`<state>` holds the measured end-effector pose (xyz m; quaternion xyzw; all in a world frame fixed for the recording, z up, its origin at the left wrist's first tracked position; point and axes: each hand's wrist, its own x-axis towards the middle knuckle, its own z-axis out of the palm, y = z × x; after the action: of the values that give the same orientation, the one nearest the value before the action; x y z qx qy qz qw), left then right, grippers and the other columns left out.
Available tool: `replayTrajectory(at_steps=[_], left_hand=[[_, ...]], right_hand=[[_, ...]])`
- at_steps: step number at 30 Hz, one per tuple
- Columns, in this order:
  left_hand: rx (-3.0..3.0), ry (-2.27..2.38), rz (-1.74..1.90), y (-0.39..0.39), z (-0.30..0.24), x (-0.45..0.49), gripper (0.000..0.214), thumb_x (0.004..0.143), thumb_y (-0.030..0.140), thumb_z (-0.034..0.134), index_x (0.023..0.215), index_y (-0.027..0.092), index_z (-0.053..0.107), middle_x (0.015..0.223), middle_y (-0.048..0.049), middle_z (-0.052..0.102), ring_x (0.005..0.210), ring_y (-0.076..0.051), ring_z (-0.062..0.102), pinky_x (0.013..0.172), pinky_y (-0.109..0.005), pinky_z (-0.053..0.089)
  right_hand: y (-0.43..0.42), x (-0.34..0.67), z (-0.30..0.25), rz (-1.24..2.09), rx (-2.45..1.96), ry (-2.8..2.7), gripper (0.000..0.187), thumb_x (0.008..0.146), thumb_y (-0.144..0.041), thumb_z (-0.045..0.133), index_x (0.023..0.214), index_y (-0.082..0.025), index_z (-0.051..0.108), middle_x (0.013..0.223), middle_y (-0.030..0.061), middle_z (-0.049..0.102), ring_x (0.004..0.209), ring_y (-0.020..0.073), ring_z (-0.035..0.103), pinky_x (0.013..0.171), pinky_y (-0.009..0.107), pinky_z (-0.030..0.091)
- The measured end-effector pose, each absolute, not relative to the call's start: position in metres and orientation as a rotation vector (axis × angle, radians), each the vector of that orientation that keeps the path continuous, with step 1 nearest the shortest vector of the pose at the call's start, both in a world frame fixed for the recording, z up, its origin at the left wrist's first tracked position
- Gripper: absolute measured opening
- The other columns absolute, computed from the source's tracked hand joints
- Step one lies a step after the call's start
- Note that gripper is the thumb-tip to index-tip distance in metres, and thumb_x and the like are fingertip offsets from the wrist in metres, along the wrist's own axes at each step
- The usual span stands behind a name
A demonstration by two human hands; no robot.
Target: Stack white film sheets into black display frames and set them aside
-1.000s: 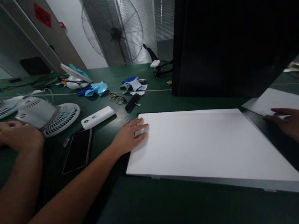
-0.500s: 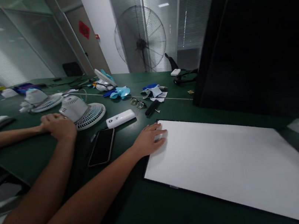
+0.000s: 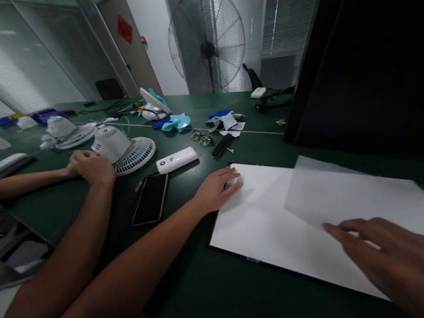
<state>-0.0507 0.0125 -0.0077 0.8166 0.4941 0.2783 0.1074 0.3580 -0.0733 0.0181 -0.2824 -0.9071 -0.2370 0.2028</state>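
A flat white board (image 3: 262, 226) with a thin black edge lies on the table in front of me. My left hand (image 3: 218, 187) rests palm down with fingers spread on its upper left corner, holding nothing. Over the board's right part is a loose sheet of white paper (image 3: 328, 189), its left corner overlapping the middle. My right hand (image 3: 406, 257), at the lower right, grips this sheet near its lower edge between thumb and fingers. The paper under that hand is partly hidden.
Left of the board lie a phone (image 3: 150, 199) and a white power bank (image 3: 177, 160). Glasses (image 3: 201, 138) and a black case (image 3: 222, 146) are beyond. A person's clasped hands (image 3: 91, 166) rest beside a white fan (image 3: 134, 154). A dark monitor (image 3: 379, 49) stands behind the board.
My right hand has come in from the right edge, bringing the sheet of paper over the board. My left hand stays on the corner. The view has shifted slightly.
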Motion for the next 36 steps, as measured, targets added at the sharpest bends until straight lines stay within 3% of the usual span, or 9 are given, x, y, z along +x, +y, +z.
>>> replayTrajectory(at_steps=[3,7,10,15,20,24,28,33,36], left_hand=[[2.327,1.491,0.811,0.011,-0.004,-0.049,0.060,0.107,0.058,0.051,0.143,0.013,0.068,0.153,-0.0178,0.063,0.145,-0.031,0.059,0.125,-0.047,0.043],[2.349,1.543,0.727,0.011,-0.005,-0.050,0.075,0.095,0.064,0.068,0.151,0.015,0.061,0.165,-0.0186,0.051,0.151,-0.035,0.052,0.127,-0.051,0.039],[2.372,1.547,0.718,0.013,-0.009,-0.052,0.076,0.089,0.058,0.076,0.152,0.017,0.060,0.168,-0.0183,0.047,0.152,-0.036,0.050,0.128,-0.053,0.038],[2.416,1.447,0.693,0.014,-0.007,-0.054,0.056,0.095,0.037,0.067,0.148,0.018,0.065,0.169,-0.0168,0.045,0.154,-0.035,0.048,0.128,-0.052,0.037],[2.393,1.457,0.677,0.012,-0.002,-0.052,0.040,0.102,0.036,0.056,0.133,0.022,0.077,0.165,-0.0135,0.051,0.151,-0.033,0.051,0.126,-0.052,0.040],[2.292,1.595,0.761,0.012,-0.003,-0.048,0.037,0.098,0.044,0.065,0.121,0.021,0.082,0.164,-0.0130,0.053,0.144,-0.036,0.059,0.123,-0.050,0.046],[2.234,1.722,0.821,0.013,-0.005,-0.048,0.035,0.091,0.036,0.071,0.120,0.020,0.082,0.163,-0.0144,0.054,0.141,-0.036,0.062,0.124,-0.051,0.046],[2.232,1.721,0.765,0.014,-0.003,-0.050,0.053,0.087,0.017,0.062,0.138,0.021,0.074,0.165,-0.0130,0.051,0.147,-0.033,0.057,0.126,-0.050,0.042],[2.282,1.707,0.668,0.014,-0.002,-0.050,0.058,0.086,0.012,0.057,0.140,0.025,0.074,0.167,-0.0074,0.050,0.151,-0.032,0.053,0.128,-0.051,0.039]], right_hand=[[-0.088,0.307,0.027,-0.687,-0.569,-2.639,0.055,0.076,0.000,0.047,0.120,-0.019,0.074,0.104,0.0091,0.075,0.088,0.0238,0.070,0.064,0.033,0.059],[-0.095,0.269,0.026,-0.528,-0.586,-2.696,0.051,0.072,0.001,0.056,0.117,-0.015,0.074,0.103,0.0080,0.074,0.084,0.0229,0.068,0.062,0.032,0.059],[-0.096,0.263,0.024,-0.432,-0.530,-2.696,0.046,0.078,-0.002,0.061,0.120,-0.015,0.075,0.107,0.0075,0.075,0.089,0.0222,0.069,0.067,0.032,0.060],[-0.098,0.267,0.027,-0.182,-0.508,-2.763,0.041,0.097,-0.012,0.059,0.135,-0.021,0.070,0.125,0.0040,0.074,0.109,0.0224,0.071,0.084,0.037,0.064],[-0.092,0.299,0.032,0.026,-0.739,-2.894,0.055,0.105,-0.037,0.059,0.159,-0.028,0.052,0.157,0.0050,0.054,0.134,0.0277,0.062,0.105,0.051,0.062],[-0.083,0.344,0.029,-0.004,-1.013,-2.859,0.081,0.102,-0.060,0.061,0.171,-0.029,0.032,0.167,0.0095,0.039,0.146,0.0354,0.052,0.110,0.060,0.057],[-0.080,0.366,0.018,0.029,-1.020,-2.894,0.094,0.100,-0.070,0.059,0.175,-0.033,0.015,0.172,0.0093,0.026,0.152,0.0401,0.042,0.114,0.065,0.052],[-0.083,0.357,0.006,-0.094,-0.896,-2.842,0.085,0.104,-0.062,0.056,0.174,-0.033,0.018,0.173,0.0071,0.025,0.153,0.0389,0.040,0.116,0.065,0.049],[-0.085,0.353,0.002,-0.283,-0.805,-2.778,0.076,0.105,-0.061,0.053,0.171,-0.030,0.032,0.171,0.0066,0.033,0.148,0.0351,0.048,0.110,0.059,0.054]])
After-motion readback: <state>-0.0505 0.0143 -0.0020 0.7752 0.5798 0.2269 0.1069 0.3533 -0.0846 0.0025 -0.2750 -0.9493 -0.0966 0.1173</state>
